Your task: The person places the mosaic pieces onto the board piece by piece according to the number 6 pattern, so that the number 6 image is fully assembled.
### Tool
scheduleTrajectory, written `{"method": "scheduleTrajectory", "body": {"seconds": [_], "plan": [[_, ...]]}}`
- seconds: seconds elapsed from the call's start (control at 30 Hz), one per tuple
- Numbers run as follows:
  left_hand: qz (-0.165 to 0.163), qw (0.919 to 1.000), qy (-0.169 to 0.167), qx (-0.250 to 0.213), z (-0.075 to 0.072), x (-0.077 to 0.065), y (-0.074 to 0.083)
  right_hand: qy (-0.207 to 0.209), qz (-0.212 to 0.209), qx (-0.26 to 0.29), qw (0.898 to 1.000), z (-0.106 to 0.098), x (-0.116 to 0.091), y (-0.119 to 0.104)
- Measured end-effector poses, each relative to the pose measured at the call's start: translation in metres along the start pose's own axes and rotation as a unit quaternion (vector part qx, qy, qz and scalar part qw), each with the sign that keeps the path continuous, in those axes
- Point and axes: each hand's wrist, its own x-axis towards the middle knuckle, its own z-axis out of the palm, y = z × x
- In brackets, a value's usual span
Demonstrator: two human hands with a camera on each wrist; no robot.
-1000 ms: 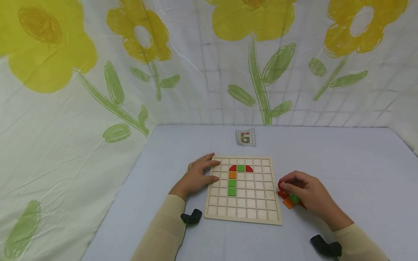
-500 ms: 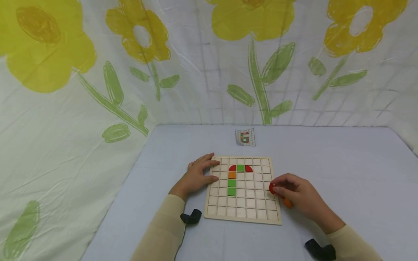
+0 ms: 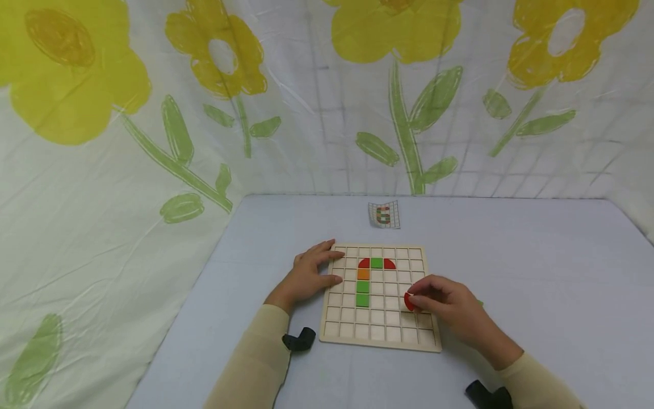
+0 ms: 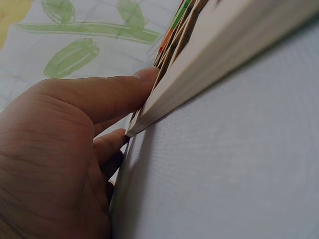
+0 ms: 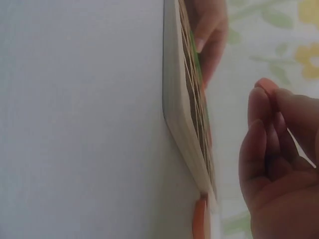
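A pale wooden grid board (image 3: 378,334) lies on the table. Set in its cells are two red quarter-round pieces (image 3: 390,264) with a green square (image 3: 377,263) between them, and below the left one an orange square (image 3: 363,274) and two green squares (image 3: 363,300) in a column. My left hand (image 3: 305,275) rests at the board's left edge, thumb and fingers extended on the rim. Between thumb and fingertips my right hand (image 3: 452,309) pinches a red round-edged piece (image 3: 409,302), raised above the board's right part; the right wrist view shows a gap beneath it.
A small printed card (image 3: 384,215) with a coloured grid pattern lies behind the board. A green piece (image 3: 481,303) peeks out behind my right hand. An orange piece (image 5: 199,219) lies beside the board's edge in the right wrist view. A flowered cloth (image 3: 286,165) hangs behind.
My right hand has carried the red piece leftward, from beside the loose pieces to over the board's right columns. The left hand and the board have stayed in place.
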Motion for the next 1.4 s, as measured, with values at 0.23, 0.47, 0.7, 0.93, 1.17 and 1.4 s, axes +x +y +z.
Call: {"method": "scheduleTrajectory", "body": {"seconds": [0.23,0.47,0.7,0.93,1.17,1.4], "plan": [[-0.003,1.0,0.0,-0.009,0.0,-0.001,0.0,-0.018,-0.013,-0.028,0.999,0.011,0.005,-0.006],[-0.003,0.9999,-0.003,-0.012,0.0,-0.002,0.0,-0.039,-0.031,-0.024,0.998,0.024,0.013,-0.01],[-0.003,1.0,-0.005,-0.008,0.0,-0.001,0.0,-0.053,-0.037,-0.031,0.997,0.038,0.023,-0.017],[0.0,0.9999,-0.006,-0.008,0.0,-0.002,0.0,-0.053,-0.034,-0.044,0.997,0.051,0.033,-0.023],[0.001,0.9999,-0.005,-0.01,-0.001,-0.002,0.0,-0.06,0.011,-0.066,0.996,0.068,0.037,-0.019],[-0.004,1.0,-0.002,-0.006,-0.001,0.0,-0.001,-0.067,0.027,-0.092,0.993,0.075,0.034,-0.013]]}}
